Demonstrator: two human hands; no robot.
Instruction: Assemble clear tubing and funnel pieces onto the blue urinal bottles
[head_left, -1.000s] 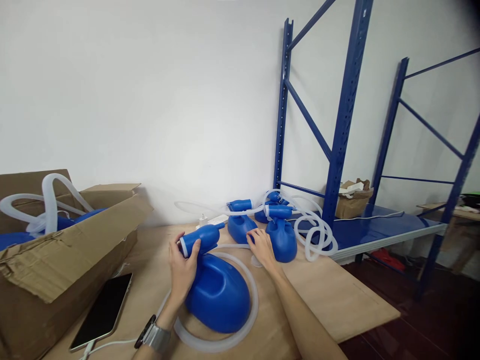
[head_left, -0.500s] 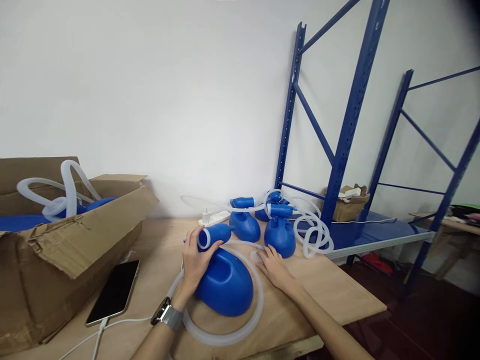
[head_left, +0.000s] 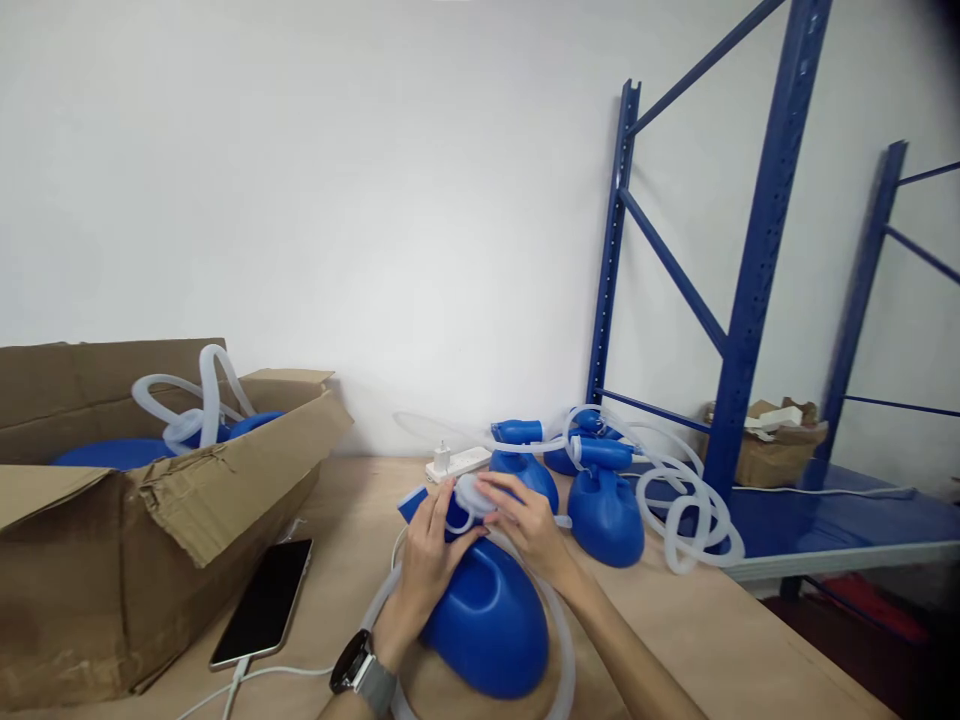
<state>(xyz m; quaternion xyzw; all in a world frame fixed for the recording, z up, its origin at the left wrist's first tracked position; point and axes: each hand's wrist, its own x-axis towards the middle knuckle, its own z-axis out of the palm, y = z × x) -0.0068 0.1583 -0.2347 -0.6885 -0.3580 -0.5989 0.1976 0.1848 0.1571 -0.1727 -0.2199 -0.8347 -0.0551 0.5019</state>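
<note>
Your left hand (head_left: 427, 562) grips a bottle (head_left: 491, 625) by its neck; your right hand (head_left: 534, 528) pinches a pale cap (head_left: 469, 494) at its top; the bottle rests on the surface (head_left: 360, 505), a tube (head_left: 564, 650) curving around it; a phone (head_left: 264, 602) lies further left.

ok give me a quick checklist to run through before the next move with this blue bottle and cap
1. Left hand steadying the neck of the blue bottle: ok, it grips there.
2. Right hand on the translucent cap: ok, it holds the cap at the neck.
3. Cap seated squarely: cannot tell, the hands hide much of the join.
4. Hose free from under the bottle: cannot tell, it curves around the base, partly hidden.
5. Phone away from both hands: ok, it lies apart, beside the carton.
</note>
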